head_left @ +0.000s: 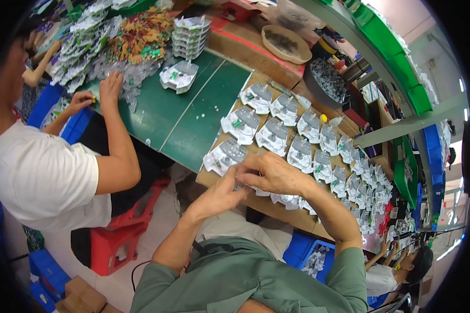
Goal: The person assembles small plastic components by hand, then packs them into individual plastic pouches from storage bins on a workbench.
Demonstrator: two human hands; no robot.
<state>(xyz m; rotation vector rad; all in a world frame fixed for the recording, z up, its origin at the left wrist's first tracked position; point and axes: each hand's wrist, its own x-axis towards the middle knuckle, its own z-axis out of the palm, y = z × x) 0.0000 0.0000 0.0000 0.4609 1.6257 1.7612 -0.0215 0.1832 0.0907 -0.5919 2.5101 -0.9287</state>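
My two hands meet over the near-left edge of a brown board point(209, 180). My left hand point(219, 195) has its fingers pressed together, reaching up against the right one. With fingers bent down in a pinch, my right hand point(271, 173) comes over from the right. Whatever lies between the fingertips is too small and covered to make out. Just beyond them sits a white plastic housing point(224, 155) with a clear part. Rows of similar housings, such as this one with green pieces point(240, 124), cover the board to the right; some behind my right hand are partly hidden.
At left a co-worker point(52, 172) handles small parts at the green table point(193, 104). Stacked housings point(190, 37) and orange-brown pieces point(141, 36) lie at the back. A tan bowl point(284, 44), dark tub point(324, 78) and yellow-tipped bottle point(302, 100) stand beyond the board. A red stool point(125, 235) stands left.
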